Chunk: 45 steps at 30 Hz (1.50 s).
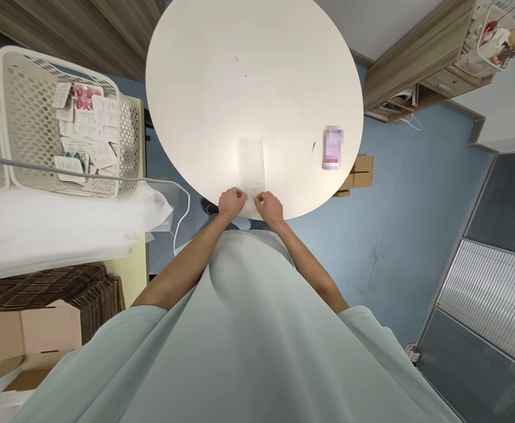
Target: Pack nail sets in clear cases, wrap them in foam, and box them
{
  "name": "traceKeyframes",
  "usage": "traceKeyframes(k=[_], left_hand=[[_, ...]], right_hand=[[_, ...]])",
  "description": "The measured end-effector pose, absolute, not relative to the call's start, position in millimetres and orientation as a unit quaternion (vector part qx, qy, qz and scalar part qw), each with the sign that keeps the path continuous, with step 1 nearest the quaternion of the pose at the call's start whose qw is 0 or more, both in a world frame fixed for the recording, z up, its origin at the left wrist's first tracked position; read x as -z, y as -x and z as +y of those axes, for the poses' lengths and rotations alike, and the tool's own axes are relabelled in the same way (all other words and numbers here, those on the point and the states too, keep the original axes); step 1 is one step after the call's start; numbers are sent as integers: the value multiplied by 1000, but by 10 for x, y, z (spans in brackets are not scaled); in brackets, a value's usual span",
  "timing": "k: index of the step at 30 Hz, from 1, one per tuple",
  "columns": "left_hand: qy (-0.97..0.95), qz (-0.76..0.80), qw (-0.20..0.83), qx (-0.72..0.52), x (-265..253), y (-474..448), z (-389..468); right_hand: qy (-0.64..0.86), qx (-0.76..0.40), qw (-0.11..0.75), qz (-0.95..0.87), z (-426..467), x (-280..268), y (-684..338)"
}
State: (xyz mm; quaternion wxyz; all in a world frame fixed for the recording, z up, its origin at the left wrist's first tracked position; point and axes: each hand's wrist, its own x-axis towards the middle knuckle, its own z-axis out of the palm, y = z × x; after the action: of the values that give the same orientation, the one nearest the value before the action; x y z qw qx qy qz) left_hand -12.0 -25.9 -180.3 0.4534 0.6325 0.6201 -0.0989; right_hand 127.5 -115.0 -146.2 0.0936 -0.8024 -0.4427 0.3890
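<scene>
A translucent sleeve (251,164) is lying flat at the near edge of the round white desk (257,64). There, the left hand (232,202) and right hand (269,208) are pinching its near end, the fingers of each pressing together on the film. A blurred purple item (332,148) is lying toward the desk's right edge; a white basket (28,111) of packets is standing left of the desk.

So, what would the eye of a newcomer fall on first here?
Probably the big white round table, top centre, where the left hand and right hand seem to pinch the near end of a thin see-through sheet. Then the pixelated purple thing on the table's right side, and the white basket of small packets at left.
</scene>
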Motion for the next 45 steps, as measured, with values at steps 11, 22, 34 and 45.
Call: traceKeyframes(k=[11, 22, 34, 45], left_hand=[[-652, 633, 404, 108, 1952, 54, -312], [-817, 459, 348, 0, 1711, 90, -363], [-890, 261, 368, 66, 1759, 263, -505], [-880, 277, 374, 93, 1717, 213, -378]], right_hand=[[842, -426, 145, -296, -1055, 1713, -1548], [835, -445, 171, -276, -1042, 1778, -1536], [834, -450, 175, -266, -1056, 1806, -1559], [803, -390, 142, -427, -1189, 1604, -1650]])
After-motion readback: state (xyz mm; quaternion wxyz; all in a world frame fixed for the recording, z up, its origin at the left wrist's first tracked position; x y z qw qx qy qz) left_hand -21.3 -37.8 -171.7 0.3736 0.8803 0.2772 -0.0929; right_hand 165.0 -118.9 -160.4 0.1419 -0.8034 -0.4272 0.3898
